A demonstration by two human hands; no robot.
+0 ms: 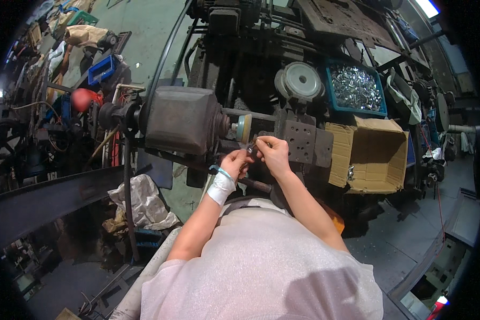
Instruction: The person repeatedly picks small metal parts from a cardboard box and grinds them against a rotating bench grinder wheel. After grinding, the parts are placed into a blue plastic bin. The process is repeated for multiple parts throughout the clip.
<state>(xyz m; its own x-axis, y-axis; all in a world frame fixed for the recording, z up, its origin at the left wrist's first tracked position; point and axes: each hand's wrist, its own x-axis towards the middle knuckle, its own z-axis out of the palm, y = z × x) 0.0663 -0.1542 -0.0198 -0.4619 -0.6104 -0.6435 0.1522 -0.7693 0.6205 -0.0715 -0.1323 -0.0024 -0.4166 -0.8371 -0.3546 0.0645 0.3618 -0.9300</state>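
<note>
Just below the small round wheel point(244, 128), green-blue with a yellowish rim, both hands meet over the machine. My left hand point(236, 163), with a white wrap and a light blue band at the wrist, pinches a small shiny metal piece point(250, 150). From the right, my right hand point(273, 154) comes close to that piece, thumb and forefinger pressed together; what they hold is too small to make out. The wheel sits on a shaft from a dark boxy motor housing point(180, 120). A dark plate with holes point(300, 140) lies right of my right hand.
A blue-green crate point(380, 110) full of small shiny metal parts stands at the far right. Nearer is an open cardboard box point(378, 184) with a few parts inside. A round metal disc point(302, 80) sits behind the plate. A white sack point(146, 200) lies lower left.
</note>
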